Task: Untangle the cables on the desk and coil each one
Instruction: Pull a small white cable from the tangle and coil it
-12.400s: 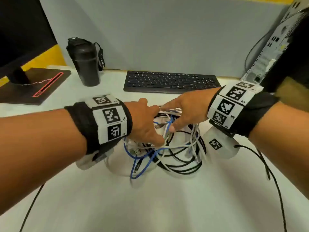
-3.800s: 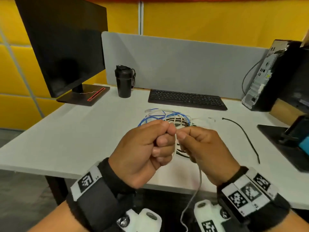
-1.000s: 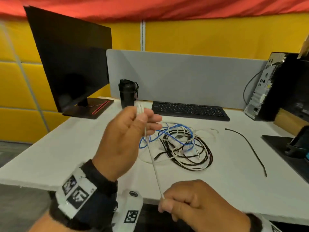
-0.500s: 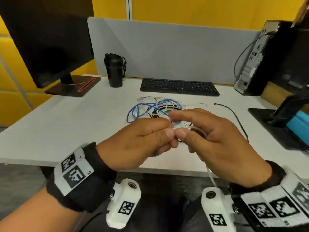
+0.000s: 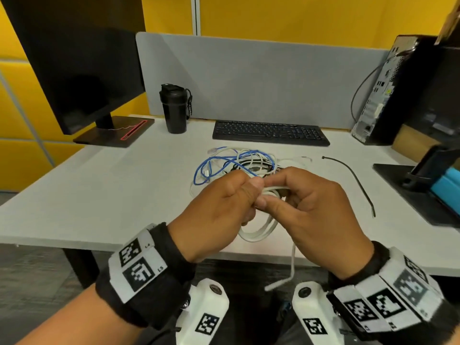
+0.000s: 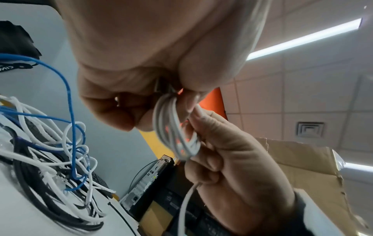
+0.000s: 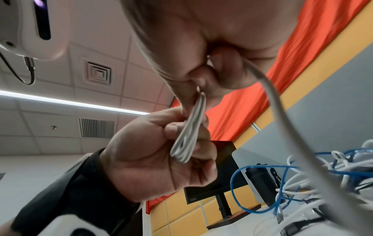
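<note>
Both hands meet above the desk's front edge, holding one thin white cable (image 5: 258, 232) wound into a small coil of several loops. My left hand (image 5: 246, 192) pinches the top of the coil between thumb and fingers. My right hand (image 5: 276, 195) grips the same bundle from the right, and the cable's free tail (image 5: 291, 267) hangs below it. The left wrist view shows the coil (image 6: 173, 127) pressed between both hands, as does the right wrist view, coil (image 7: 189, 138). Behind the hands a tangle (image 5: 239, 163) of blue, white and black cables lies on the desk.
A single black cable (image 5: 356, 178) lies apart at the right. Along the back stand a black keyboard (image 5: 270, 133), a black bottle (image 5: 175, 108), a monitor (image 5: 74, 66) at left and a PC tower (image 5: 388, 90) at right. A black stand (image 5: 428, 185) sits at the right edge.
A second ago my hands were apart with the white cable stretched between them. They have come together, and the cable now hangs as loops with a short tail.
</note>
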A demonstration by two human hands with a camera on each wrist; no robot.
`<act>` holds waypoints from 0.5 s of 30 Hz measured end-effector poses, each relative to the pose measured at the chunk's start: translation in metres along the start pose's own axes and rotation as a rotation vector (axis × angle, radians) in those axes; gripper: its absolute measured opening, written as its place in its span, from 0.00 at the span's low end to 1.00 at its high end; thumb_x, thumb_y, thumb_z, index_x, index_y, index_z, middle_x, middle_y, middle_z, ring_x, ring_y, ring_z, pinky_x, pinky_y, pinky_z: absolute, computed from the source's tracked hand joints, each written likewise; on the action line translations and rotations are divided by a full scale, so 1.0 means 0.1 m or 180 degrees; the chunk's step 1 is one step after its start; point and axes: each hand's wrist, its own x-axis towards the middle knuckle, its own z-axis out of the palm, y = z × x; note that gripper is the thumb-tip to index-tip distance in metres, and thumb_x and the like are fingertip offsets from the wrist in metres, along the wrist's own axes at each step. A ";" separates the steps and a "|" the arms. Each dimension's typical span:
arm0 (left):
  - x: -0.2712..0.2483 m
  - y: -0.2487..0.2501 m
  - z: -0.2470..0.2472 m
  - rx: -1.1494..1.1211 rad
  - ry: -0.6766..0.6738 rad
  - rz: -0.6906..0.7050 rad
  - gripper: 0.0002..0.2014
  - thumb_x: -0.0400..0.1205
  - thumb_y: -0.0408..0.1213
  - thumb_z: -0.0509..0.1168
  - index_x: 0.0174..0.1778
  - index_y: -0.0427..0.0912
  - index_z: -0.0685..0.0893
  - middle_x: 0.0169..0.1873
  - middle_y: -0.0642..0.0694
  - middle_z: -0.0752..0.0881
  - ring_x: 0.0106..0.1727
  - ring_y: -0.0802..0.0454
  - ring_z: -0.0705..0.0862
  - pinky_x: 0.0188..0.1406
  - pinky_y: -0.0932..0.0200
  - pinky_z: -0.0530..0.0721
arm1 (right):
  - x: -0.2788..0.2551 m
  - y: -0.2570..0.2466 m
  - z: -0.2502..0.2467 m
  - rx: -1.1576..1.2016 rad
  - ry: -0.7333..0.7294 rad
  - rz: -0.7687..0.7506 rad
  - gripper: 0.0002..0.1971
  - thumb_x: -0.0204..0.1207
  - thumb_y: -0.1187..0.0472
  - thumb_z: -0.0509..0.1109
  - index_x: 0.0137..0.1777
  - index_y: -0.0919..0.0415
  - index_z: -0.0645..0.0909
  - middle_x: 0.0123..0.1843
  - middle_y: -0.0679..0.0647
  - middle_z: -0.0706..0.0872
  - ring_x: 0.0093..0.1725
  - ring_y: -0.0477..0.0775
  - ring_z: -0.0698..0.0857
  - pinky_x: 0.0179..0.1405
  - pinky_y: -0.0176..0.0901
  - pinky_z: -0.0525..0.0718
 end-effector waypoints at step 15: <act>0.01 -0.02 -0.26 0.0853 -0.0005 -0.0031 0.17 0.91 0.36 0.57 0.37 0.56 0.82 0.33 0.48 0.82 0.35 0.53 0.77 0.38 0.51 0.78 | 0.11 0.24 -0.19 0.0822 -0.0027 0.1127 0.08 0.78 0.65 0.73 0.48 0.52 0.91 0.28 0.45 0.86 0.24 0.40 0.78 0.28 0.29 0.76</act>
